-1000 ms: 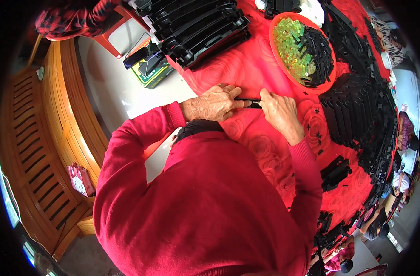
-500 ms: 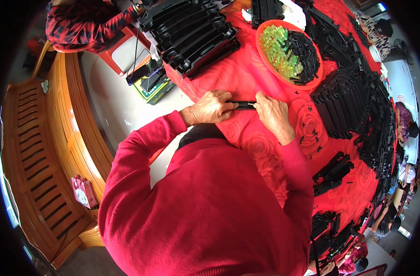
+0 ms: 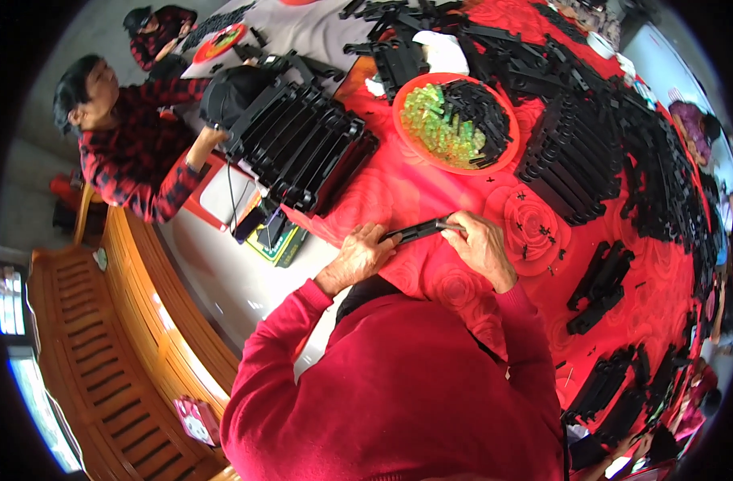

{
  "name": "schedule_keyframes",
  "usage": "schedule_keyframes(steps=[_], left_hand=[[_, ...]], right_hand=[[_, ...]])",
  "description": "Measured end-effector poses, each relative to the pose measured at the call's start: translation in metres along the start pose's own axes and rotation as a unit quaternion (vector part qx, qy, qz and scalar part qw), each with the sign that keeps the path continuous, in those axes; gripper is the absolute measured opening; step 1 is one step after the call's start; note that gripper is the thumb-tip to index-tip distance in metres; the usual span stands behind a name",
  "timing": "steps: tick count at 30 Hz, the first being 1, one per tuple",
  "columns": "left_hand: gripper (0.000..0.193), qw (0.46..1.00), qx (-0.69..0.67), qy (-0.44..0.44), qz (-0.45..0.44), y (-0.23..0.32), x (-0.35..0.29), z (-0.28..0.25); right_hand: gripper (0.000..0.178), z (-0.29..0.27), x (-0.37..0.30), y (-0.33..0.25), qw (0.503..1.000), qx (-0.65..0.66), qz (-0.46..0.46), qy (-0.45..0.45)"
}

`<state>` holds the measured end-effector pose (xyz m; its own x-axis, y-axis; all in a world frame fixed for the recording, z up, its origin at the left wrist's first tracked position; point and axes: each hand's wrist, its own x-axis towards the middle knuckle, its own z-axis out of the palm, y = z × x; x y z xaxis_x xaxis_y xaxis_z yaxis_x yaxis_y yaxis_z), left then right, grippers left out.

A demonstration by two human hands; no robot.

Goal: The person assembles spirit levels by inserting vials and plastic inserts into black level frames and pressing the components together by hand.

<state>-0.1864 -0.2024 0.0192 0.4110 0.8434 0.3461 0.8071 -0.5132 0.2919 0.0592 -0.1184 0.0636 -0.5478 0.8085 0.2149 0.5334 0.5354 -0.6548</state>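
Note:
A long, narrow black plastic part (image 3: 419, 232) is held between my two hands, above the near edge of the table with its red rose-patterned cloth (image 3: 366, 192). My left hand (image 3: 360, 258) is closed round its left end. My right hand (image 3: 482, 250) pinches the other end, which sits slightly higher. Beyond them stands an orange-red bowl (image 3: 463, 171) with translucent yellow-green pieces (image 3: 437, 132) and small black pieces (image 3: 480, 120). Tiny black cross-shaped bits (image 3: 545, 232) lie on the cloth right of my right hand.
Stacked long black parts (image 3: 298, 144) stand at the left, others (image 3: 567, 164) right of the bowl. More black parts (image 3: 599, 289) lie farther right. A co-worker in a checked shirt (image 3: 126, 156) is at the far left, near a green-yellow box (image 3: 274, 243). A wooden bench (image 3: 110, 345) stands left.
The view has shifted, so the table and hands sit lower and more of the co-worker shows. The black part has gone from nearly level to tilted, right end up. Both hands keep hold.

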Motion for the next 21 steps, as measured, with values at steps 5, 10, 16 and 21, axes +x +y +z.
schedule_keyframes(steps=[5,10,16,21], left_hand=[[0.029,0.999,0.011,0.003,0.034,0.02,0.009,-0.013],[0.024,0.999,-0.026,0.007,0.038,0.029,0.02,-0.004],[0.026,0.997,-0.057,0.012,0.054,0.024,0.023,0.012],[0.041,0.996,-0.05,0.043,0.057,0.031,0.029,0.002]], right_hand=[[0.01,0.007,-0.026,-0.013,0.985,-0.113,-0.129,0.028],[0.016,0.021,-0.038,-0.01,0.994,-0.053,-0.089,-0.04],[0.008,0.025,-0.048,0.002,0.99,-0.11,-0.072,-0.04],[0.006,0.022,-0.046,0.003,0.989,-0.123,-0.082,-0.011]])
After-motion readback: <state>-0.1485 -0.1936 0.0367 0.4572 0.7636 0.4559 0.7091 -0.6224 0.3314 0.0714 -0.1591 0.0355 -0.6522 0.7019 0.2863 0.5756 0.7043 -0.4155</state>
